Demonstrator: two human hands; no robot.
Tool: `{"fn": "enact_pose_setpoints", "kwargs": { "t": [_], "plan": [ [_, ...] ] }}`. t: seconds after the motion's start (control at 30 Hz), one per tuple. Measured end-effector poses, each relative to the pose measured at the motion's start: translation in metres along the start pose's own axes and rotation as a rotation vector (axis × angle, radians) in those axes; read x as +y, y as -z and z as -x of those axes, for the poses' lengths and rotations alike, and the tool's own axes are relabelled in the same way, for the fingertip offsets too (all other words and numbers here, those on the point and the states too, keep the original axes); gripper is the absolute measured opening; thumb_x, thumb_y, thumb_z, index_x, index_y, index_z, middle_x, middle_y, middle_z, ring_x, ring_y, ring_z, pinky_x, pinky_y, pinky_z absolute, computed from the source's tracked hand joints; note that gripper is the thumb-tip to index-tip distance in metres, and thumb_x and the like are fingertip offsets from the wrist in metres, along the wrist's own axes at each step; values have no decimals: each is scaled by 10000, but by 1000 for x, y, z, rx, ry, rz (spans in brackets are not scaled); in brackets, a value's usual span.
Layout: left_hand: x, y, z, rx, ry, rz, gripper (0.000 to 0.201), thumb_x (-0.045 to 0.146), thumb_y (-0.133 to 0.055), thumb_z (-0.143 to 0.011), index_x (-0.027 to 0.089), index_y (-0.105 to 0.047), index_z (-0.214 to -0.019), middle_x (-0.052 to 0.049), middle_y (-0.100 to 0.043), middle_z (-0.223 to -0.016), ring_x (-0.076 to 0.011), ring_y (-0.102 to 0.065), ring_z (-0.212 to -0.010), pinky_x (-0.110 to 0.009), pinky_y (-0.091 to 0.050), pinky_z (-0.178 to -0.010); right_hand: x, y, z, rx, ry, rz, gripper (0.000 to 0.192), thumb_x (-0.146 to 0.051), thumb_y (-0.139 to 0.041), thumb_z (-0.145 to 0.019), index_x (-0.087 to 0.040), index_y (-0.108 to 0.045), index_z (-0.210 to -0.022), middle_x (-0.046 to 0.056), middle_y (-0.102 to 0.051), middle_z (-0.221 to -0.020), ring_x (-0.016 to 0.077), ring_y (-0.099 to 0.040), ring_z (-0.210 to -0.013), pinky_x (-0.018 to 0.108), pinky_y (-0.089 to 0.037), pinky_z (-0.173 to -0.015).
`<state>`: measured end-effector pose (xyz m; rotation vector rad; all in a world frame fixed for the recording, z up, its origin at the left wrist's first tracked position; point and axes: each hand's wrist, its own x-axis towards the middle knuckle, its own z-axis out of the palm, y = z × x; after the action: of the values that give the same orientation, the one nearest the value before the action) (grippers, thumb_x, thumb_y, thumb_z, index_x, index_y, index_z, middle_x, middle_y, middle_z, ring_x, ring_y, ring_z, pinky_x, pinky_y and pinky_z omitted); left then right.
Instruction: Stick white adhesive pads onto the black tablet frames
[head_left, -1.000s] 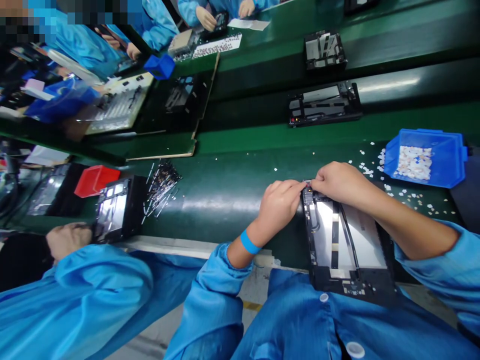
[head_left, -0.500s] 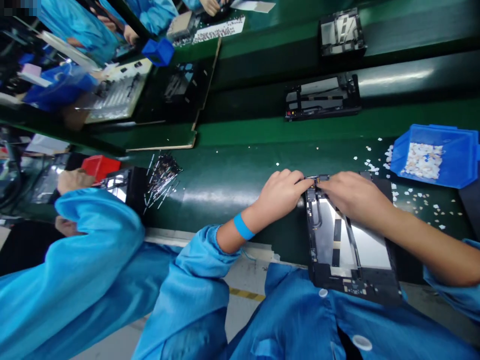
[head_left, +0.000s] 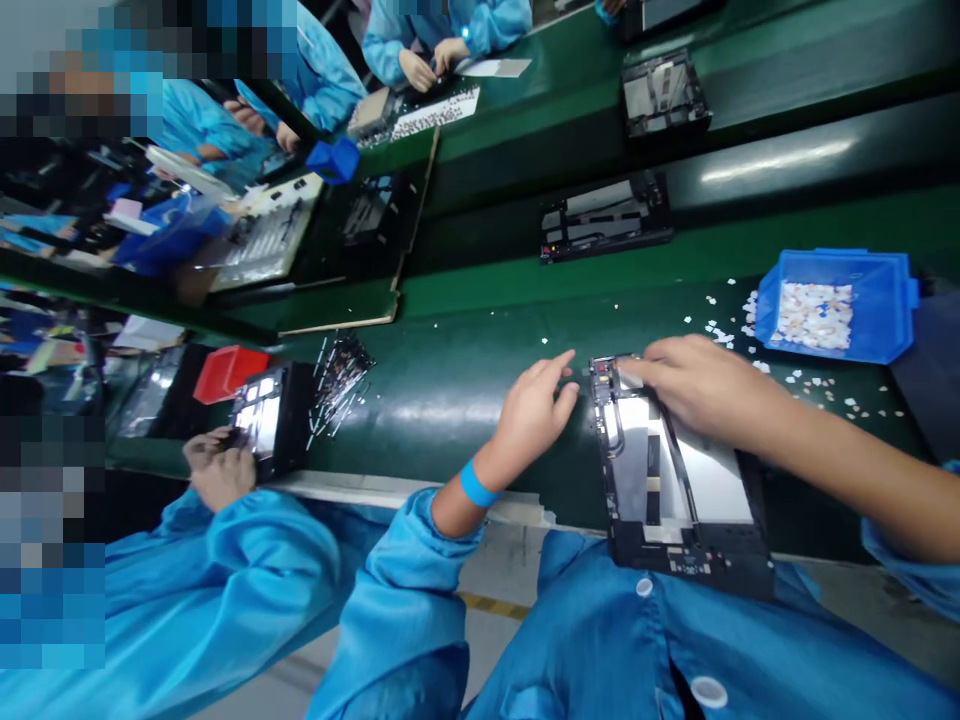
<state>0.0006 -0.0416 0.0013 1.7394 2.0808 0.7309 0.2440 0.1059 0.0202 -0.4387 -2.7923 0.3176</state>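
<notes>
In front of me lies an opened tablet-like device, its silver plates, black strips and small circuit parts facing up. It reaches over the near table edge against my clothing. My left hand, a blue band at its wrist, hovers just left of the device's upper corner. Its thumb and forefinger are apart with nothing between them. My right hand rests over the device's far edge, fingers curled and fingertips pressed together near a small part at the top. What those fingertips hold, if anything, is hidden.
A blue bin of small white pieces stands at right, with loose pieces scattered beside it. Similar devices lie farther back. Thin strips are heaped at left near a red bin. A co-worker's hands work on another device.
My left hand has come away from the device's far edge to the left, its fingers parting. My right hand stays at that edge. The co-worker's hands at left have shifted nearer their device.
</notes>
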Motion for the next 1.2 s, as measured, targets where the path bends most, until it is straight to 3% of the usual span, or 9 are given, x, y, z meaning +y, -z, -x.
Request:
{"fn": "enact_pose_setpoints", "kwargs": {
  "t": [0.17,0.3,0.4,0.53,0.6,0.67,0.9,1.07,1.2],
  "plan": [
    [17,-16,20,-122,60,241,544,290,-573,-996,167,-539,-1525,-86,-682,-1122,-167,-659,-892,-314,-566,-841,8,8,74,104,-677,-101,443,-404,-540,-1009,-137,-682,-1334,173,-756,-1117,328,-709,-953,472,-544,-849],
    [38,-25,23,-121,17,129,610,277,-528,-983,173,-483,-1583,-98,-640,-1130,-212,-645,-985,-363,-562,-914,-19,-5,96,95,-650,-329,531,-442,-514,-1013,-122,-643,-1417,212,-717,-1270,357,-666,-1180,537,-529,-1007],
    [38,-25,19,-138,89,80,609,379,-518,-980,150,-528,-1544,-113,-640,-1136,-232,-657,-933,-381,-584,-855,-23,0,111,179,-724,-552,430,-378,-574,-980,-202,-694,-1354,131,-763,-1145,289,-708,-1031,476,-562,-941],
    [27,-15,15,-95,153,113,653,523,-545,-944,145,-573,-1475,-119,-657,-1152,-220,-664,-835,-348,-588,-703,-10,28,183,785,-1131,-716,170,-443,-683,-936,-285,-738,-965,0,-708,-781,167,-623,-690,312,-528,-663],
    [26,-7,14,-36,169,118,663,568,-567,-918,145,-598,-1427,-117,-669,-1134,-211,-656,-798,-322,-565,-633,2,37,225,1122,-1300,-757,280,-526,-738,-860,-261,-650,-843,-49,-564,-621,108,-482,-529,242,-424,-515],
    [31,0,13,2,166,122,650,588,-579,-905,154,-620,-1388,-114,-675,-1131,-204,-654,-793,-304,-550,-606,18,39,254,1255,-1393,-868,408,-589,-802,-742,-240,-617,-847,-68,-526,-611,76,-411,-468,208,-346,-440],
    [54,13,3,35,78,135,530,528,-600,-920,203,-656,-1336,-79,-681,-1136,-178,-650,-800,-311,-571,-702,59,33,259,1250,-1430,-1055,402,-447,-867,-596,-203,-591,-758,-44,-557,-629,54,-427,-464,167,-302,-383],
    [50,12,10,84,61,187,408,436,-615,-933,205,-693,-1261,-63,-696,-1083,-178,-664,-823,-332,-582,-780,17,27,239,1198,-1412,-1103,369,-422,-863,-620,-222,-571,-724,-57,-529,-593,62,-421,-455,173,-323,-379],
    [77,-1,8,-9,35,375,308,303,-608,-916,192,-711,-1184,-66,-713,-1019,-179,-676,-871,-331,-579,-807,-28,18,171,886,-1269,-1215,316,-484,-837,-767,-217,-685,-839,8,-671,-712,102,-529,-520,226,-426,-452]
  ]
}}
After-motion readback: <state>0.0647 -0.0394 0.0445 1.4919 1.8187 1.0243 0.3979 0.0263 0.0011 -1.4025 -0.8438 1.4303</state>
